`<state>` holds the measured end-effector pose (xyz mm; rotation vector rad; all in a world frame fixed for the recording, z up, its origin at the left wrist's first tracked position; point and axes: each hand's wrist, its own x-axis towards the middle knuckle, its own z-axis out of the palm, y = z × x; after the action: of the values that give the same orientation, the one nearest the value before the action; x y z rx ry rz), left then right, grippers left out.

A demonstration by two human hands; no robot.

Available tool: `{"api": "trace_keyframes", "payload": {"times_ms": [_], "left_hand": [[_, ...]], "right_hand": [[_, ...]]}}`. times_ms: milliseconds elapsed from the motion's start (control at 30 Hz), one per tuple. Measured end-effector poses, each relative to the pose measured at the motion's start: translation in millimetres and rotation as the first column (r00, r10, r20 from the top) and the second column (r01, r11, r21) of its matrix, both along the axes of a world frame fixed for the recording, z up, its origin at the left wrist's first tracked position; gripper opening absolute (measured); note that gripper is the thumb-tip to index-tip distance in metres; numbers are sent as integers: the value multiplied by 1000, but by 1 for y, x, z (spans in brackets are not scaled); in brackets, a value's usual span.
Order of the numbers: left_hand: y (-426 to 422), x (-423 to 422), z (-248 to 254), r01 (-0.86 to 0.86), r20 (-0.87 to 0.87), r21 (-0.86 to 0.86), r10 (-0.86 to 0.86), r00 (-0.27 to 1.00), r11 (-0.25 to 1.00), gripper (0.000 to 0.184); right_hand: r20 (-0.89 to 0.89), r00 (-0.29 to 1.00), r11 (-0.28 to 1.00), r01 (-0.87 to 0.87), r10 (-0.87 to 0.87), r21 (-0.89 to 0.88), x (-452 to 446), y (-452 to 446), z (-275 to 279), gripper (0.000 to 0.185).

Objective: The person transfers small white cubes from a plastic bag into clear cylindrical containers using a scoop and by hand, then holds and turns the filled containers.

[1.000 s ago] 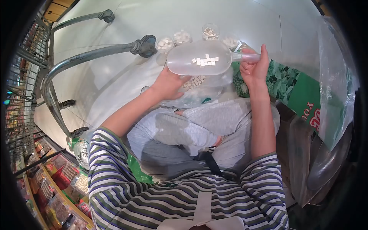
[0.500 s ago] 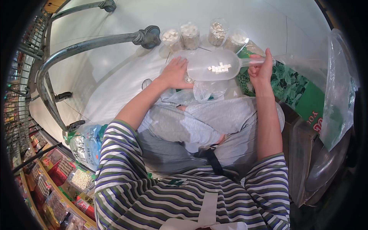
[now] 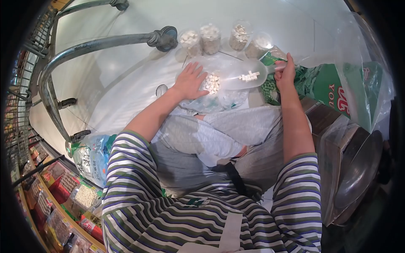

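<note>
My right hand (image 3: pixel 285 75) is closed around the handle of a clear plastic scoop (image 3: pixel 236 71), which holds a few small white cubes (image 3: pixel 249 76) near its handle end. My left hand (image 3: pixel 190 83) lies with fingers spread on a clear plastic bag (image 3: pixel 230 100), beside a pile of white cubes (image 3: pixel 212 83). The scoop's front end is close to that pile. Beyond the scoop stand several clear cups filled with pale pieces, among them one cup (image 3: pixel 210 40) near the middle and another (image 3: pixel 258 45) nearest the scoop.
A metal cart frame (image 3: pixel 97 41) with wheels reaches in from the left. Packaged goods (image 3: pixel 84 197) fill a shelf at lower left, near a blue-and-green bag (image 3: pixel 90 158). A green printed bag (image 3: pixel 327 86) and a dark box (image 3: pixel 327 120) are at right.
The scoop has moved right and toward me, with its cubes still inside. My left hand has come off the scoop's front end onto the bag, its fingers spread. More of the cube pile shows.
</note>
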<state>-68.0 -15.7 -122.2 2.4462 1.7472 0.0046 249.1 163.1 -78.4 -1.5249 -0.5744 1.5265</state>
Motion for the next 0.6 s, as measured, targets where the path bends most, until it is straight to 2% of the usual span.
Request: {"api": "trace_keyframes", "payload": {"times_ms": [100,233,300,333,400,533,600], "left_hand": [[-3,4,1,21,-3,33,-21,1000,999,62],[5,11,-4,3,66,38,-5,998,999,49],[7,15,-6,-25,88,93,16,996,995,42],[8,16,-4,-29,89,94,21,996,995,42],[12,18,0,-32,129,84,21,991,996,35],[14,24,-18,-58,129,76,48,991,995,29],[13,24,-19,-26,168,143,2,986,989,26]], "right_hand": [[-4,1000,998,-12,12,60,2,0,-7,53],[-17,1000,1000,4,-4,26,1,-1,1,54],[-147,989,999,-1,-5,-40,0,-2,5,55],[-146,989,999,-6,0,-38,-1,-4,9,55],[-249,968,999,-16,8,-31,-7,-8,22,57],[-307,952,1000,4,-6,-7,-20,-21,42,57],[-380,925,999,28,-15,31,-25,-23,46,57]]}}
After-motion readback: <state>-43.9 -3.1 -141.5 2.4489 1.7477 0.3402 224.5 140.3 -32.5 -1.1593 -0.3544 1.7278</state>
